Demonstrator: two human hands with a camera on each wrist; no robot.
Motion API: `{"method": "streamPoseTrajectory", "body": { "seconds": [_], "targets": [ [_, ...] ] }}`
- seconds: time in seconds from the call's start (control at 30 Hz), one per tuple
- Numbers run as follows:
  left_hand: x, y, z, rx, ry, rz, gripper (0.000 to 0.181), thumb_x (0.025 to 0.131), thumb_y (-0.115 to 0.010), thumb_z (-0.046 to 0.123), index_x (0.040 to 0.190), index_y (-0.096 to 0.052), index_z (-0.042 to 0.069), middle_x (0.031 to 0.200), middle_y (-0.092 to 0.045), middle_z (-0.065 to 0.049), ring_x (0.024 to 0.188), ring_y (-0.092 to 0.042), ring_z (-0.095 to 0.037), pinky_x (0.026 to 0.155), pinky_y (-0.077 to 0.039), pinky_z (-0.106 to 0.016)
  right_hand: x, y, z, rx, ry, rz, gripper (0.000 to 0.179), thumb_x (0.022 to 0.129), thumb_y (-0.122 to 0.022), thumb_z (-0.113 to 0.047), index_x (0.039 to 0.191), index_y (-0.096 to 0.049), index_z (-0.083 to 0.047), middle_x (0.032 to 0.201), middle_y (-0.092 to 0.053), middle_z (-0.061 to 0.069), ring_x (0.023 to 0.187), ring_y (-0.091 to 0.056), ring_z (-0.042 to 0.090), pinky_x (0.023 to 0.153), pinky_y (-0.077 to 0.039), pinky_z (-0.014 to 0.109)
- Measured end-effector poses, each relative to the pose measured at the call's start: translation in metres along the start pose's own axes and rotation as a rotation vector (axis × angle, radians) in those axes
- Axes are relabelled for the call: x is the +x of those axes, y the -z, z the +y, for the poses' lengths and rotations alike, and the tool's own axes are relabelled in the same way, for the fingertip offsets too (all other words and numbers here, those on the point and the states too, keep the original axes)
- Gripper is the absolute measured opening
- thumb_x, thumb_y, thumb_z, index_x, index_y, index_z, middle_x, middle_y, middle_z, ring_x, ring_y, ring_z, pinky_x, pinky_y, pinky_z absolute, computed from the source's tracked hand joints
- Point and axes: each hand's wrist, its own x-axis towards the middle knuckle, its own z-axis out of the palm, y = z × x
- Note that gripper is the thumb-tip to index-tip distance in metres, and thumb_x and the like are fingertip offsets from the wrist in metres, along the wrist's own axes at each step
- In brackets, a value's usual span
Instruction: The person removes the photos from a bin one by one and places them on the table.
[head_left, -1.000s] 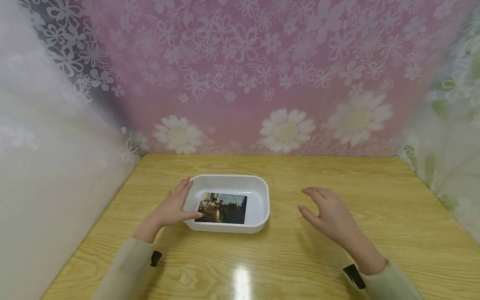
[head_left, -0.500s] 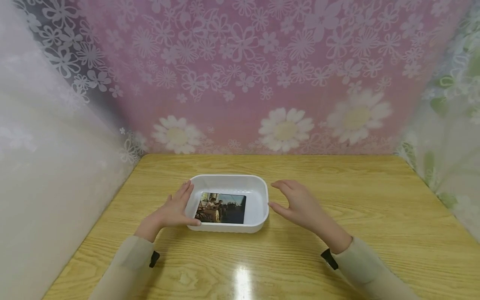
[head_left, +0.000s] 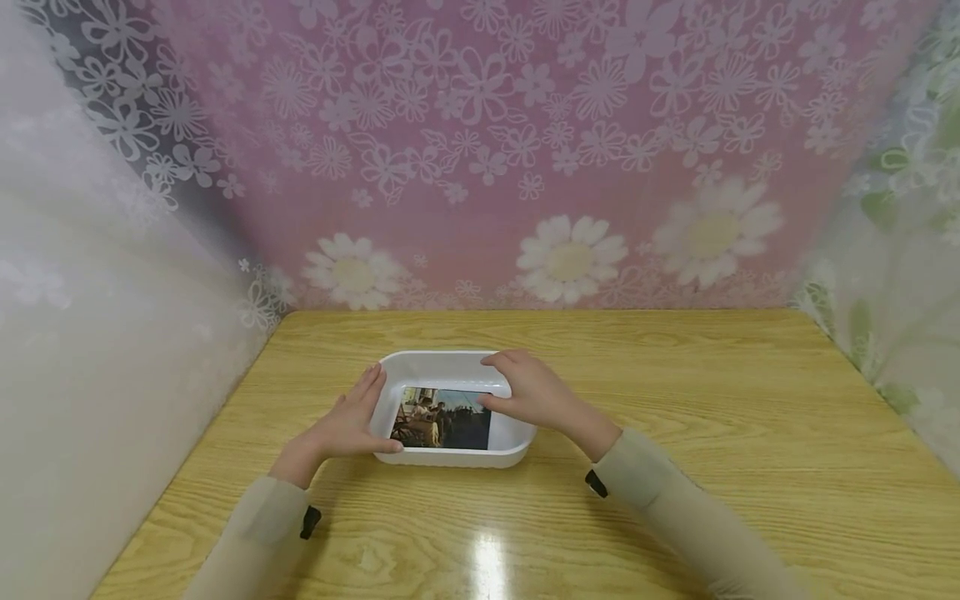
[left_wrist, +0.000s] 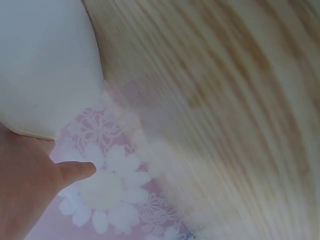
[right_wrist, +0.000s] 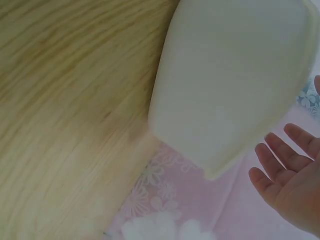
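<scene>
A white, shallow rectangular plastic tray point(head_left: 450, 457) with rounded corners stands on the table. On its bottom lies a picture card point(head_left: 442, 421), face up, showing a painted scene of people under a dark sky. My left hand point(head_left: 341, 425) rests against the tray's left end, fingers straight along the rim and thumb at the near left corner. Over the right end reaches my right hand point(head_left: 543, 396), fingers spread above the tray, with the thumb tip overlapping the card's right edge. In the right wrist view its relaxed fingers point(right_wrist: 280, 165) are beside the tray's rim and grip nothing.
The wood-grain table point(head_left: 675, 375) runs back to a pink floral curtain point(head_left: 465, 208). Pale sheets hang at the left and right sides. A bright light reflection point(head_left: 487, 558) shows on the table's near part.
My right hand has moved left from beside the tray to above its right end. The left hand stays at the tray's left end, and the card lies where it was.
</scene>
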Motion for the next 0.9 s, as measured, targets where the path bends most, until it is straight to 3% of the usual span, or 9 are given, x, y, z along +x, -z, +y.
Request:
{"method": "streamPoseTrajectory", "body": {
  "seconds": [0.2,0.5,0.9],
  "targets": [
    [0.000,0.000,-0.001,0.015,0.001,-0.020,0.118,0.065,-0.064,0.062,0.140,-0.001,-0.003,0.146,0.007,-0.017,0.132,0.006,-0.031,0.093,-0.011,-0.065,0.015,-0.011,0.001,0.005,0.001,-0.068,0.060,0.081,-0.058,-0.046,0.125,-0.049,-0.006,0.122,-0.050,0.009,0.111,-0.046,0.024,0.089,-0.038,0.037],
    [0.000,0.001,-0.002,0.008,0.002,-0.019,0.118,0.065,-0.064,0.062,0.140,-0.001,-0.003,0.146,0.007,-0.017,0.132,0.005,-0.031,0.092,-0.012,-0.065,0.031,-0.026,0.002,-0.069,0.063,-0.147,0.061,0.081,-0.060,-0.044,0.125,-0.048,-0.003,0.121,-0.051,0.010,0.110,-0.047,0.024,0.091,-0.037,0.036],
    [0.000,0.001,-0.001,0.011,-0.005,-0.021,0.118,0.065,-0.065,0.061,0.140,-0.001,-0.004,0.146,0.006,-0.017,0.132,0.006,-0.030,0.092,-0.013,-0.065,0.039,-0.050,-0.004,-0.208,0.028,-0.384,0.085,0.075,-0.059,-0.056,0.133,-0.036,0.002,0.130,-0.042,0.015,0.119,-0.038,0.025,0.097,-0.030,0.034]
  ]
}}
